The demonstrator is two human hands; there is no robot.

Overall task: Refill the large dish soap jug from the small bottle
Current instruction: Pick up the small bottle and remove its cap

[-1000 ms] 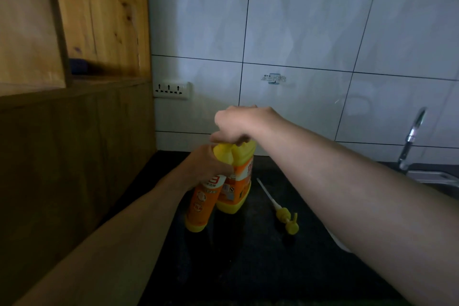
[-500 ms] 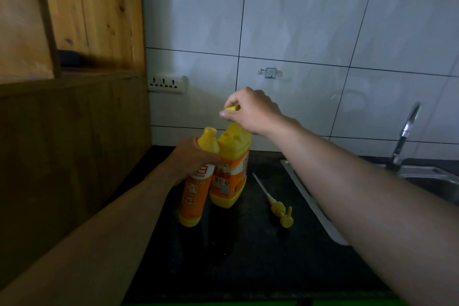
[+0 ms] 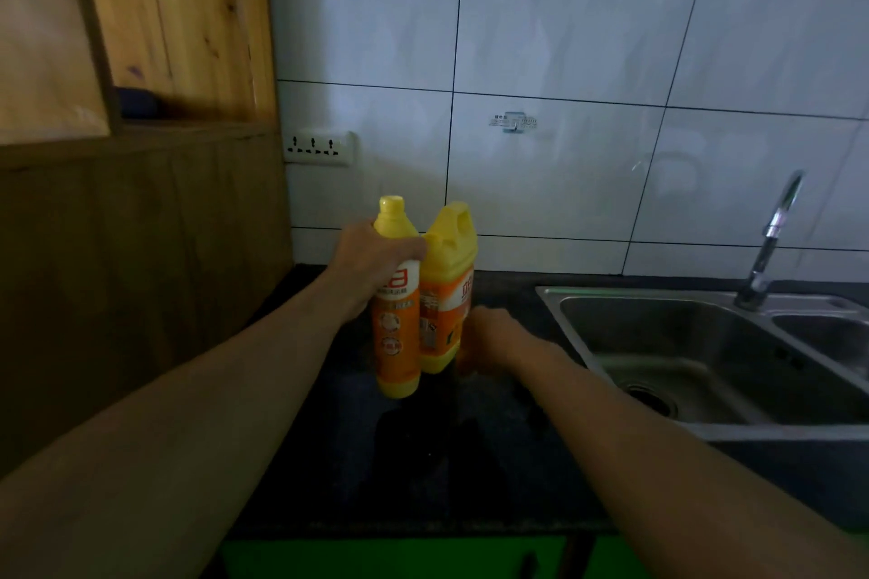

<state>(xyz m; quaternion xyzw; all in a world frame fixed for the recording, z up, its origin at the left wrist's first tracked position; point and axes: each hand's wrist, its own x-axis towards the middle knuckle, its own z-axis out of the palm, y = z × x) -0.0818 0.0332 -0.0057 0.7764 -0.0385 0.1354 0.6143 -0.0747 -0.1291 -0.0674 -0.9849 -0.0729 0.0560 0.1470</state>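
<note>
The left hand (image 3: 376,261) is wrapped around the upper body of the small bottle (image 3: 397,301), fingers curled over its shoulder just under the yellow cap (image 3: 391,205), which is on. The bottle stands upright, or is barely lifted, on the dark table (image 3: 423,447); its base looks close to the surface, but the dim light makes contact hard to judge. The large jug (image 3: 449,287) stands just behind and to the right of it, touching or nearly so, with its handle toward the wall. The jug's mouth seems uncapped, though I cannot tell for certain.

The right hand (image 3: 489,339) is low on the table beside the jug's base, fingers curled down. Something yellow shows under it, but what it pinches, if anything, I cannot tell. A steel sink (image 3: 705,343) with a tap (image 3: 771,240) lies to the right.

The step in hand looks like getting the small bottle ready to pour. To do it well, keep the left grip firm and high, free the right hand, twist off the cap, then steady the jug by its handle and tip the bottle slowly over the mouth, so that thick soap does not run down the outside.
</note>
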